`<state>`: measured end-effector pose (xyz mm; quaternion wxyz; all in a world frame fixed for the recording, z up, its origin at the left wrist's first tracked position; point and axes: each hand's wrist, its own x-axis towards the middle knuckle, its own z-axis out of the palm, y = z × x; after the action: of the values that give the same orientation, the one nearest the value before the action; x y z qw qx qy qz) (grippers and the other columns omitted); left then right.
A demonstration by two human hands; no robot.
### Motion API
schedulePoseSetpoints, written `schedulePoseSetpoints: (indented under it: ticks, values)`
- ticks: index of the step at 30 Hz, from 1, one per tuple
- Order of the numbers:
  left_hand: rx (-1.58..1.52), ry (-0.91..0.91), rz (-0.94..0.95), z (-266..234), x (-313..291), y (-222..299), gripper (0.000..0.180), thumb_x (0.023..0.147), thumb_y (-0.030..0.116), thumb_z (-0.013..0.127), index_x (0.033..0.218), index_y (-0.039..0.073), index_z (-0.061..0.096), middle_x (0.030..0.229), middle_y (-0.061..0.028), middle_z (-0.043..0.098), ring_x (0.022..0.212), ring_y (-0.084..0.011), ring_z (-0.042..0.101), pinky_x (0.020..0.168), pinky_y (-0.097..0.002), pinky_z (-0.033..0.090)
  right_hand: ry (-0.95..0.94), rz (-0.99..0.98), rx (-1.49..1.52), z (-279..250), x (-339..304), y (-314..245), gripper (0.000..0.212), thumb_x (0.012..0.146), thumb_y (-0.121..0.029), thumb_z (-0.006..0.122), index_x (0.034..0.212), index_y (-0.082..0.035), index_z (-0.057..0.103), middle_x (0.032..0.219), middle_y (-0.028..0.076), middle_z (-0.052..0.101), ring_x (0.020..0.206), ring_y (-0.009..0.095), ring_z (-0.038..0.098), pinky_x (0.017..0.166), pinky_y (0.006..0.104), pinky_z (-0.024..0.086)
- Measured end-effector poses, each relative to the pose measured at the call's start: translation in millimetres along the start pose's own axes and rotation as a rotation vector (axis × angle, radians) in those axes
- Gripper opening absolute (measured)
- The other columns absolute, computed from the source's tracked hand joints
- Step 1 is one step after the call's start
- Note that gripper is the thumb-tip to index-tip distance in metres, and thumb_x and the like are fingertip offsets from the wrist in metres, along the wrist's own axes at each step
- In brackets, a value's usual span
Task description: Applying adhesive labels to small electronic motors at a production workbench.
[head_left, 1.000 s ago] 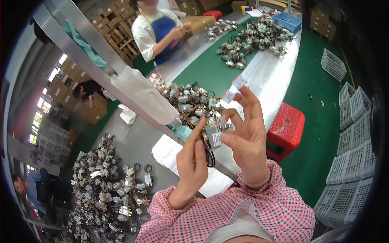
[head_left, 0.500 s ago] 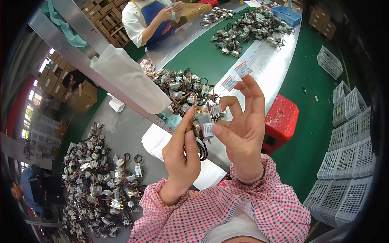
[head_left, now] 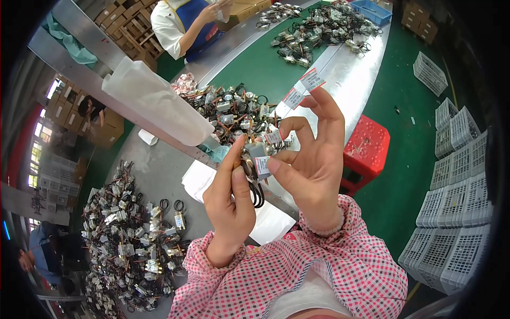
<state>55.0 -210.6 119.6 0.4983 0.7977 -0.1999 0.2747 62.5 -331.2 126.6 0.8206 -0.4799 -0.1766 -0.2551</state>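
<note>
My left hand [head_left: 227,204] is closed around a small metal part [head_left: 246,162] with a looped black cable [head_left: 258,195] hanging below it. Much of the part is behind my fingers. My right hand [head_left: 314,165] pinches a small white label [head_left: 262,165] with a red edge between thumb and forefinger, up against the part. Stuck to its other fingertips are more such labels: one [head_left: 273,136] by the middle finger, another [head_left: 292,98] farther up, and a third [head_left: 312,79] at the top. Those upper fingers are spread apart.
Similar cabled parts lie heaped on the grey table [head_left: 159,178] at left [head_left: 133,244], behind my hands [head_left: 234,114] and far off [head_left: 324,29]. White sheets [head_left: 268,223] lie under my hands. A metal post carries a white plastic bag [head_left: 156,101]. A red stool [head_left: 366,146] and grey crates [head_left: 451,212] stand right.
Both hands have shifted slightly left in the picture with the part, as has much of the scene. My right thumb keeps its pinch on the label against the part.
</note>
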Motion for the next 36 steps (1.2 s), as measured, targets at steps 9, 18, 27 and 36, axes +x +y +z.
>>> schedulePoseSetpoints:
  ticks: [9, 18, 27, 36]
  values:
    - [-0.003, -0.020, -0.006, -2.0, -1.7, 1.6, 0.032, 0.090, 0.004, 0.041, 0.120, 0.000, 0.052, 0.075, -0.0047, 0.058, 0.056, -0.0041, 0.044, 0.049, -0.0198, 0.035, -0.024, 0.000, -0.046, -0.3, -0.6, -5.5, 0.084, 0.063, 0.014, 0.056, 0.135, -0.001, 0.015, 0.128, 0.012, 0.024, 0.094, 0.017, 0.044, 0.070, 0.0231, 0.052]
    - [0.010, -0.043, -0.074, -1.0, -1.7, 2.6, 0.031, 0.090, 0.005, 0.042, 0.119, 0.000, 0.052, 0.075, -0.0053, 0.059, 0.054, -0.0038, 0.044, 0.048, -0.0198, 0.034, 0.023, 0.078, 0.014, -2.7, 0.0, -2.8, 0.085, 0.063, 0.012, 0.057, 0.135, -0.002, 0.015, 0.126, 0.013, 0.027, 0.093, 0.017, 0.044, 0.071, 0.0239, 0.052]
    - [-0.006, -0.032, -0.073, -2.1, -1.2, 1.7, 0.031, 0.090, 0.006, 0.042, 0.119, 0.000, 0.052, 0.073, -0.0060, 0.058, 0.054, -0.0047, 0.044, 0.049, -0.0206, 0.036, -0.003, 0.088, 0.042, -0.4, 3.7, -3.7, 0.086, 0.063, 0.017, 0.055, 0.135, -0.001, 0.011, 0.121, 0.012, 0.025, 0.091, 0.015, 0.043, 0.063, 0.0175, 0.051]
    - [-0.014, -0.028, -0.041, -4.6, -2.1, -2.0, 0.032, 0.090, 0.005, 0.042, 0.120, -0.001, 0.051, 0.072, -0.0053, 0.057, 0.054, -0.0044, 0.044, 0.049, -0.0201, 0.036, -0.010, 0.075, 0.012, 2.9, 3.2, -4.2, 0.086, 0.062, 0.017, 0.054, 0.135, -0.001, 0.012, 0.122, 0.012, 0.026, 0.090, 0.015, 0.043, 0.063, 0.0172, 0.051]
